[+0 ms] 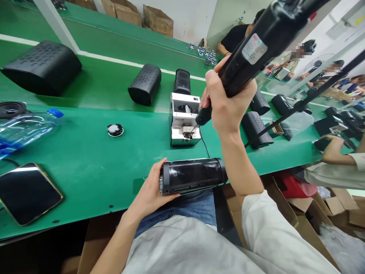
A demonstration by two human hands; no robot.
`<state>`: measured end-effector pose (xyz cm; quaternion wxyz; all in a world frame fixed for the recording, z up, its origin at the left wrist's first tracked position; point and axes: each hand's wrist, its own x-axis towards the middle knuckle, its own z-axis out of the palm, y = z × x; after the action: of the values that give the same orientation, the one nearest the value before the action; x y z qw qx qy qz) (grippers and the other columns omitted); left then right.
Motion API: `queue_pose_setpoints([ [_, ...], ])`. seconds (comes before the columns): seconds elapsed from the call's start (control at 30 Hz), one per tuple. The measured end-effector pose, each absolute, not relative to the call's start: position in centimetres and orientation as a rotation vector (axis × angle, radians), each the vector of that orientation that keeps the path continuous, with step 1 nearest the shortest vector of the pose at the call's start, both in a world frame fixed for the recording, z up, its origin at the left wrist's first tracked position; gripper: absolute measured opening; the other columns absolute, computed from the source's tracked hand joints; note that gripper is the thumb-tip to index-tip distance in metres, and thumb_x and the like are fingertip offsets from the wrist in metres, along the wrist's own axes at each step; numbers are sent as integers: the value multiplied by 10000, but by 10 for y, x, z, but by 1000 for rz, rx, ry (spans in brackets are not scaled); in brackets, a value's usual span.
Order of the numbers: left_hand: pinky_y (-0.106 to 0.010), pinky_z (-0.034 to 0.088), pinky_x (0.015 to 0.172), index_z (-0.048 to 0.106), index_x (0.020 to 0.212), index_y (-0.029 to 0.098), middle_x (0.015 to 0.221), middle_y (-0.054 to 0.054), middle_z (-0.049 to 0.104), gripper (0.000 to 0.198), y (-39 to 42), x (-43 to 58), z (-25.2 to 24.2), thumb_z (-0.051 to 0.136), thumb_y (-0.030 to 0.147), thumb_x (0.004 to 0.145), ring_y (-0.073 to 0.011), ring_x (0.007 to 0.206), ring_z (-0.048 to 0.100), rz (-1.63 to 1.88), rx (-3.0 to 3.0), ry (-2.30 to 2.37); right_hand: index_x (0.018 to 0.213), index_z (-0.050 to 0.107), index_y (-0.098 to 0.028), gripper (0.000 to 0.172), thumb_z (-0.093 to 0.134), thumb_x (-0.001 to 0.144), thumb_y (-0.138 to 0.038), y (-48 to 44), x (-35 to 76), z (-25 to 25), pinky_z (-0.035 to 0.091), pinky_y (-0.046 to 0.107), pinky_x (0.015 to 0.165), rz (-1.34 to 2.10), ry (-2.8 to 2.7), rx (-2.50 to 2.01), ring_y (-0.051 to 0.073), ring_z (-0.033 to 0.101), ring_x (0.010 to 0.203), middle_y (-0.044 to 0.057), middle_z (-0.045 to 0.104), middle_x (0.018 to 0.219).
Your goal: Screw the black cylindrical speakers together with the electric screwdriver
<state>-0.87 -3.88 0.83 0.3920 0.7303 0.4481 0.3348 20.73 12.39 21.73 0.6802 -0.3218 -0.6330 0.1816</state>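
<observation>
Power screwdriver point(243, 64) in black is looming nearest the camera, slanting down to the left, with the right grip point(228, 101) wrapping tightly around its body. Its thin bit is pointing at the front of a silver machine point(179, 122) on the green bench point(94, 163); whether they are touching, I cannot tell. Near the bench's close edge, the left grip point(150, 187) is clasping the left end of a black speaker point(196, 174), which is lying lengthwise from left to right. Farther left, a phone point(31, 194) and a plastic bottle point(25, 131) are resting.
</observation>
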Motion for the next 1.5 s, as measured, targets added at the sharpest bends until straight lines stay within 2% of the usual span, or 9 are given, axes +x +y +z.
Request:
queue_pose_setpoints([
  [0.27,-634,500,1266,214,1730,366,1663,-162,461,1128,-38,-8,10,937,428,866,-417,1525,556,863,1871,1134,904,533,-292,596,796,870,-825,128,196,218,542,361,679,376,-1325,-727,134,529,669,-48,528,745],
  [0.47,-623,492,1274,206,1737,361,1666,-162,459,1143,-38,-8,9,941,427,864,-412,1529,551,865,1878,1127,939,500,-313,636,740,873,-897,141,208,206,432,357,584,384,-1420,-695,113,451,618,-51,527,742],
  [0.6,-608,501,1270,212,1738,360,1673,-162,458,1148,-38,-8,9,946,431,857,-415,1537,548,864,1879,1137,980,529,-326,506,778,937,-764,115,217,215,360,366,530,502,-1420,-770,108,419,536,-67,520,677],
  [0.73,-606,501,1272,220,1735,354,1678,-159,456,1139,-38,-9,8,939,451,857,-417,1537,549,856,1886,1148,906,622,-328,284,852,902,-494,78,232,235,296,352,418,471,-1349,-727,85,356,401,-85,463,577],
  [0.83,-606,507,1267,234,1730,351,1663,-152,478,1124,-38,-9,8,932,481,859,-413,1521,565,849,1889,1157,886,691,-299,116,787,855,-242,53,243,249,302,327,381,499,-1339,-678,92,380,396,-90,442,555],
  [0.9,-607,513,1262,251,1724,349,1645,-145,499,1121,-37,-9,8,936,498,849,-414,1507,578,852,1886,1165,875,704,-268,93,741,859,-183,39,249,255,318,302,406,522,-1330,-699,80,409,418,-89,447,574],
  [1.0,-598,526,1253,283,1707,357,1636,-131,511,1095,-37,-9,8,936,508,841,-409,1489,598,850,1867,1179,862,689,-263,106,781,885,-216,27,256,259,328,294,452,524,-1337,-805,66,427,443,-85,454,594],
  [1.2,-588,539,1242,330,1674,365,1619,-115,537,1050,-38,-9,8,938,517,832,-401,1461,621,852,1846,1187,882,696,-310,171,838,839,-224,33,266,253,345,333,357,482,-1325,-787,131,378,385,-72,422,570],
  [1.5,-617,554,1228,318,1681,357,1622,-135,530,1054,-37,-9,8,933,510,839,-422,1468,620,865,1854,1178,944,675,-302,264,929,876,-316,38,267,208,392,282,378,647,-1319,-821,107,432,386,-98,506,574],
])
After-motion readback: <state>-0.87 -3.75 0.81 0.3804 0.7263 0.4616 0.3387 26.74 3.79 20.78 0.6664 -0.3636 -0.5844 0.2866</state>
